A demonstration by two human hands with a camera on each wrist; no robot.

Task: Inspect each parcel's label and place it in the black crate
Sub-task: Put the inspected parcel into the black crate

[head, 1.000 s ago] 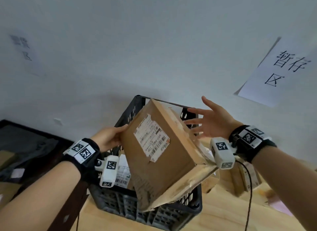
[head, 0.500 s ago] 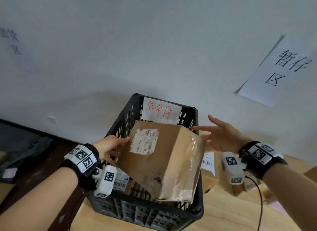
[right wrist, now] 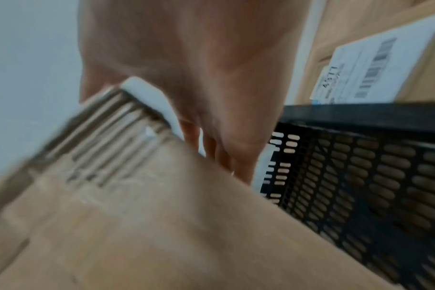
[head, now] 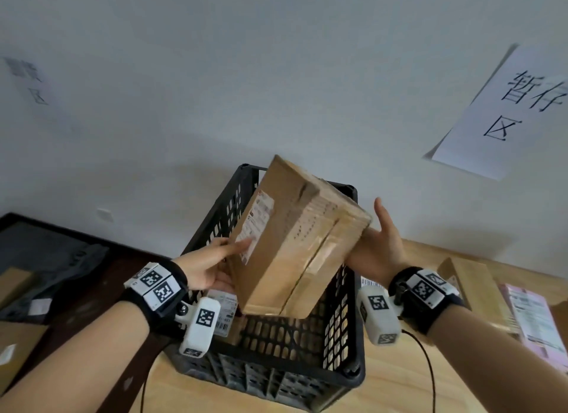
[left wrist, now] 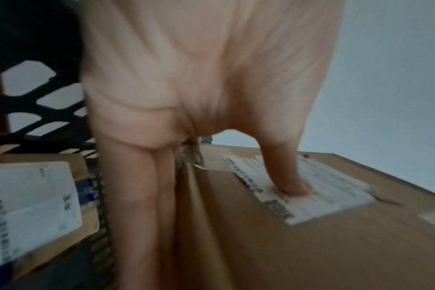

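A brown cardboard parcel (head: 295, 246) hangs tilted above the black crate (head: 276, 375), one end low inside the rim. Its white label (head: 258, 228) faces left. My left hand (head: 212, 265) pinches the lower left corner, with the thumb (left wrist: 286, 176) on the label and the fingers under the box. My right hand (head: 378, 250) lies against the parcel's right end, thumb up and straight fingers (right wrist: 224, 157) behind it. The left wrist view shows the parcel (left wrist: 311, 245) and the crate wall (left wrist: 37, 109). In the blurred right wrist view are the parcel (right wrist: 162, 235) and the crate (right wrist: 360, 176).
Other labelled parcels (head: 226, 314) lie inside the crate. On the wooden table to the right sit a cardboard box (head: 470, 280) and a pink parcel (head: 531, 317). A paper sign (head: 507, 111) hangs on the wall. More boxes (head: 18, 283) lie on a dark surface at left.
The parcel has been turned and tipped up, and it now hides the red-lettered sheet in the crate. My right hand, apart from it before, now touches its right end.
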